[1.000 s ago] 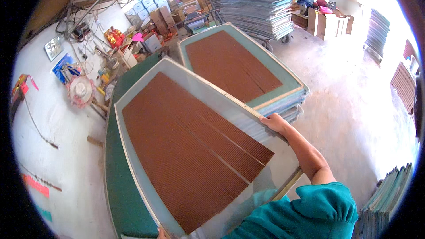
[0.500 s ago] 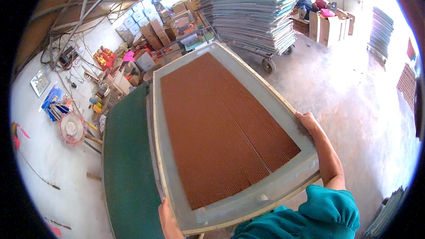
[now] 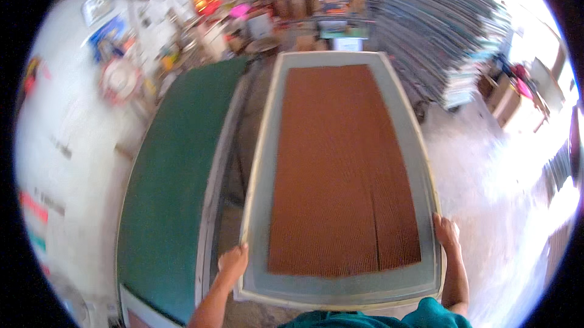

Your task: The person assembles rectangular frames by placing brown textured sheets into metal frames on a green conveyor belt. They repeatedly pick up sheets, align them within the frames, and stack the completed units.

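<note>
In front of me is a long, framed grey panel [image 3: 328,293] with a pale rim, tilted away from my body. A brown, finely ribbed sheet or layer [image 3: 340,176] covers most of its face, with a thin dark line running lengthwise near its right side. My left hand [image 3: 233,261] is closed around the left rim near the close end. On the opposite rim my right hand [image 3: 446,229] grips the edge, slightly farther up. The undersides of both grips are hidden by the frame.
A long dark green table surface [image 3: 176,194] with a pale edge lies to my left. A tall stack of similar panels [image 3: 432,30] stands at the far right, beside cardboard boxes [image 3: 511,103]. Clutter and a straw hat [image 3: 121,80] line the left wall.
The framed panel has swung from a slant to nearly straight ahead of me, still held by both hands. My view has turned left, and the green table shows more fully.
</note>
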### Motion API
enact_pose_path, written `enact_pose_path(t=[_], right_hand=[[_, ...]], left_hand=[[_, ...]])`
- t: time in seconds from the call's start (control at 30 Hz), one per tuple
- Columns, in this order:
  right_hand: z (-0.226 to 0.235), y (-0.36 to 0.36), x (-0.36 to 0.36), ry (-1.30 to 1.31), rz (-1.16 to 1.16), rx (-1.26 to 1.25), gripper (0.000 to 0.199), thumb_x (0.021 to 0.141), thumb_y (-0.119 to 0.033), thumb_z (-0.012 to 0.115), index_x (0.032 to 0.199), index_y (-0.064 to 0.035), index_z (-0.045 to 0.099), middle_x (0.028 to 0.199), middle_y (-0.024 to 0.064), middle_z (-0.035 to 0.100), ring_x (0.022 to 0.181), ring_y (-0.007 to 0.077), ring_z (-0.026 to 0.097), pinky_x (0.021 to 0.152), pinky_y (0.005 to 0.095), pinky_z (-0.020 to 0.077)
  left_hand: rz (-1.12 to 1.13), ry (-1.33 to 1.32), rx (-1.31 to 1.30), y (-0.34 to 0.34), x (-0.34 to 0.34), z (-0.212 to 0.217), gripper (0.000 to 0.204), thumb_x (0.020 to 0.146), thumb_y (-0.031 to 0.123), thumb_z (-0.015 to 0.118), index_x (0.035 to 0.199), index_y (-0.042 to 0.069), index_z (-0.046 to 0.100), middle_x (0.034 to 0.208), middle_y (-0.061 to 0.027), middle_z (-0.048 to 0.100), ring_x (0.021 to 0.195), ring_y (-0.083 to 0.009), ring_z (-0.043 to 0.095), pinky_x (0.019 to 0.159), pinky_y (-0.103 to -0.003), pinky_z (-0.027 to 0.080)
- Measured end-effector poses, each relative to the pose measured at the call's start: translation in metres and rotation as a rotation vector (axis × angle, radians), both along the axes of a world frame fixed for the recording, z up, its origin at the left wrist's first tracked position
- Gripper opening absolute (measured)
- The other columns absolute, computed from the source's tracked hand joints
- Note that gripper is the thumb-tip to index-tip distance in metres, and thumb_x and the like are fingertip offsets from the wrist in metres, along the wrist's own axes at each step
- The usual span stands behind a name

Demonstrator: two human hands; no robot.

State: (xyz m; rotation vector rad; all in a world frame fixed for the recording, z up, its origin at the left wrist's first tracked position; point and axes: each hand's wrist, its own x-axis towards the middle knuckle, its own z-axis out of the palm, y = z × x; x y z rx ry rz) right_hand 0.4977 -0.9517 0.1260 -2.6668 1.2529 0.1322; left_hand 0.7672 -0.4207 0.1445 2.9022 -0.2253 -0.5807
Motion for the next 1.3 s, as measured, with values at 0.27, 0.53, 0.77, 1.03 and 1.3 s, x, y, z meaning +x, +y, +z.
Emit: enact_pose_path(t=[0.27,0.53,0.77,1.03,1.3], right_hand=[[0.022,-0.054,0.050,0.126,0.221,-0.461,0.028,0.088,-0.033,0.051,0.084,-0.0088,0.064,0.079,0.0147,0.064,0.076,0.0322,0.062,0.065,0.0432,0.0492],[0.056,0.191,0.189,-0.332,0.731,-0.299,0.026,0.088,-0.029,0.050,0.088,-0.0047,0.060,0.081,0.0185,0.063,0.076,0.0384,0.060,0.065,0.0478,0.0463],[0.022,0.452,0.159,-0.273,1.350,-0.064,0.028,0.086,-0.030,0.050,0.081,-0.0046,0.060,0.078,0.0202,0.062,0.075,0.0400,0.059,0.065,0.0484,0.0452],[-0.038,0.648,0.038,0.030,1.835,0.077,0.030,0.082,-0.032,0.053,0.074,-0.0047,0.061,0.074,0.0202,0.062,0.072,0.0404,0.060,0.064,0.0500,0.0464],[-0.082,0.786,0.025,0.381,2.053,0.025,0.031,0.082,-0.032,0.051,0.084,-0.0032,0.064,0.089,0.0201,0.063,0.087,0.0371,0.061,0.073,0.0474,0.0485]], left_hand=[[-0.156,-0.238,0.066,0.015,-0.019,0.028,0.042,0.093,0.036,0.039,0.081,0.002,0.060,0.076,-0.0162,0.064,0.066,-0.0304,0.065,0.053,-0.043,0.051],[0.582,-0.276,-0.068,0.171,-0.215,-0.008,0.031,0.086,0.033,0.049,0.094,0.004,0.055,0.095,-0.0165,0.058,0.082,-0.0347,0.062,0.068,-0.046,0.051],[1.121,-0.042,-0.070,0.242,-0.542,-0.153,0.025,0.079,0.024,0.048,0.086,0.003,0.061,0.094,-0.0202,0.062,0.085,-0.0369,0.062,0.073,-0.046,0.050],[1.936,0.054,-0.544,0.190,-0.767,-0.246,0.033,0.079,0.029,0.052,0.089,-0.001,0.059,0.082,-0.0230,0.064,0.079,-0.0384,0.062,0.070,-0.047,0.050],[1.575,0.501,-0.457,0.106,-0.827,-0.389,0.021,0.081,0.019,0.051,0.086,-0.001,0.055,0.069,-0.0154,0.056,0.056,-0.0277,0.059,0.045,-0.036,0.047]])
